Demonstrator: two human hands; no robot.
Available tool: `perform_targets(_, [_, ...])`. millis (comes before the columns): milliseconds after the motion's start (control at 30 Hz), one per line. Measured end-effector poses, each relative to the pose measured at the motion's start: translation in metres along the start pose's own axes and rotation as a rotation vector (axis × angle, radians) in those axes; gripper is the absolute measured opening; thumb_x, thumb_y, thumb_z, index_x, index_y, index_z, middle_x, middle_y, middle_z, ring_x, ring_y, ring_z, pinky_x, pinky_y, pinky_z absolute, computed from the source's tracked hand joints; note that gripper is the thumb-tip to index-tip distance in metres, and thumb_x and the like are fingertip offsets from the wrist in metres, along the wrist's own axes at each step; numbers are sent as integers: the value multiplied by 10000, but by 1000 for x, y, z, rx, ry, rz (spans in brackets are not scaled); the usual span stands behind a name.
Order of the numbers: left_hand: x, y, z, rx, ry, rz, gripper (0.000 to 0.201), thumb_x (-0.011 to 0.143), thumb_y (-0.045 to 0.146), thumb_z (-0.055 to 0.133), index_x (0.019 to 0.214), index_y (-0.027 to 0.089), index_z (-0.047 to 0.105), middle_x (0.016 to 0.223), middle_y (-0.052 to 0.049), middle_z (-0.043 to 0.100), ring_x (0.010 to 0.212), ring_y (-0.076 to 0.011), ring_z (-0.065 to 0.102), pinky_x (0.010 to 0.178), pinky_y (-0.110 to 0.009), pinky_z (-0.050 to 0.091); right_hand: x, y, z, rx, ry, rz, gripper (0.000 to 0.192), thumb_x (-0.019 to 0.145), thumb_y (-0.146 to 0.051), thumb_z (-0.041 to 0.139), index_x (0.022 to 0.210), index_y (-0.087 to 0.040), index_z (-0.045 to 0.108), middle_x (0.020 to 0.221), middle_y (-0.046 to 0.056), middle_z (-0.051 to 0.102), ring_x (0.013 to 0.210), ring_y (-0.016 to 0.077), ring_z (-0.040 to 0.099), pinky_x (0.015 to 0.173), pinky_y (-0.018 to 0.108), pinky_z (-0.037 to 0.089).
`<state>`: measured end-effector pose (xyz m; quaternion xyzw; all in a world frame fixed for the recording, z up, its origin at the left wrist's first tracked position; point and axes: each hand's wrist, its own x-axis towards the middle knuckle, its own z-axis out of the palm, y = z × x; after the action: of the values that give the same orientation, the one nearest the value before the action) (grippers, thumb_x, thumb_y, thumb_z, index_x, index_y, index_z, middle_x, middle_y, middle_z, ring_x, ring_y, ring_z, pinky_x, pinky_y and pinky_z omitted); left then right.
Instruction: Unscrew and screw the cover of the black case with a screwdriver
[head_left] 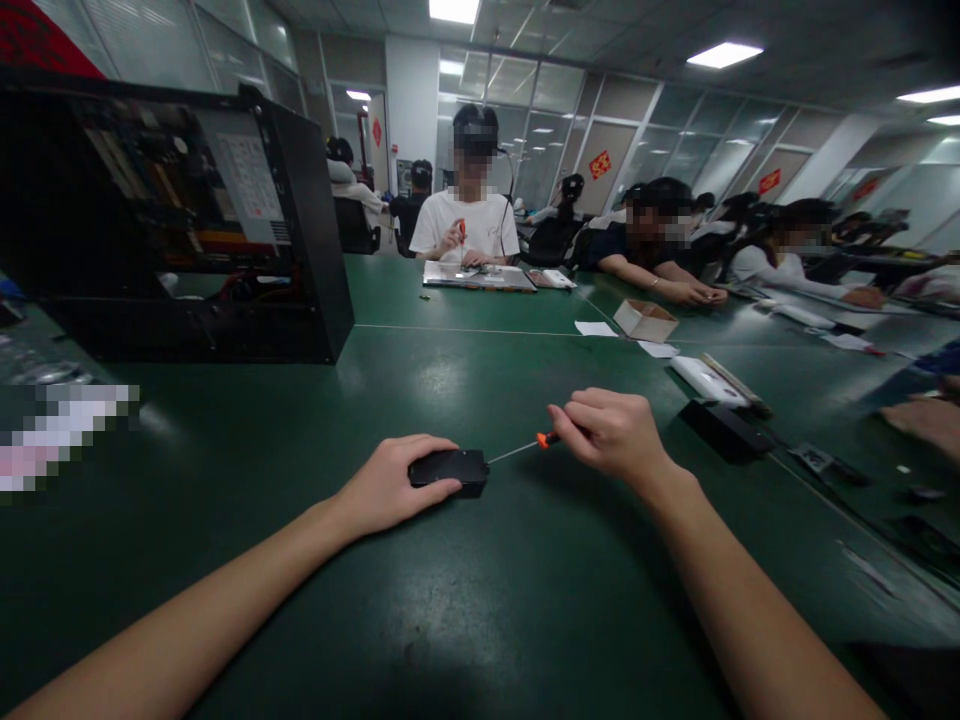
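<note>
My left hand grips a small flat black device and presses it onto the green table. My right hand is closed around an orange-handled screwdriver. Its thin metal shaft slants down to the left, and the tip meets the right end of the black device. Both forearms reach in from the bottom edge of the view.
An open black computer case stands at the back left. A black box, a white device and a cardboard box lie to the right. Several people sit working across and along the right side.
</note>
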<state>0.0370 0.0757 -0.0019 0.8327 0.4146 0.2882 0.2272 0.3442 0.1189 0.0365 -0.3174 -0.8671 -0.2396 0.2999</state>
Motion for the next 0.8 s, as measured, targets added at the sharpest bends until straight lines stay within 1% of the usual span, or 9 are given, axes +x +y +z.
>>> perform_targets(133, [-1, 0, 0, -3, 2, -2, 368, 892, 379, 709, 1211, 199, 683, 1175, -66, 735, 1048, -244, 691, 936, -364, 520, 0, -1, 0, 18, -6, -39, 444, 988, -241, 507, 548, -185, 496, 544, -7, 488, 515, 102, 415, 533, 280, 280])
perform_targets(333, [-3, 0, 0, -9, 4, -2, 374, 888, 385, 711, 1214, 203, 680, 1190, -67, 732, 1062, -247, 689, 956, -376, 518, -3, 5, -1, -3, -10, -12, 433, 978, -246, 529, 551, -184, 489, 552, -6, 479, 525, 104, 429, 530, 282, 282])
perform_targets(433, [-3, 0, 0, -3, 3, -4, 372, 890, 384, 708, 1212, 199, 680, 1195, -69, 731, 1068, -249, 687, 964, -381, 515, -4, 6, 1, 23, -33, -3, 437, 979, -252, 520, 549, -184, 495, 553, -4, 489, 525, 103, 427, 530, 278, 283])
perform_targets(600, [-2, -1, 0, -1, 4, 2, 378, 892, 388, 707, 1220, 204, 677, 1201, -71, 729, 1072, -250, 687, 963, -380, 516, -4, 5, 1, 59, -33, 54, 454, 983, -263, 511, 538, -184, 473, 542, -6, 473, 514, 99, 411, 532, 285, 274])
perform_targets(733, [-2, -1, 0, -1, 4, 6, 373, 891, 380, 705, 1215, 199, 681, 1192, -67, 732, 1063, -246, 691, 953, -370, 521, -5, 4, 4, 84, -46, 46, 449, 985, -265, 512, 545, -182, 479, 545, -6, 475, 520, 99, 419, 535, 283, 274])
perform_targets(800, [-2, 0, 0, 4, 5, 5, 370, 890, 380, 704, 1212, 199, 684, 1189, -66, 733, 1059, -247, 692, 951, -372, 523, -5, 4, 7, 100, -47, 53, 459, 985, -269, 512, 536, -182, 472, 536, -8, 466, 508, 96, 401, 530, 282, 269])
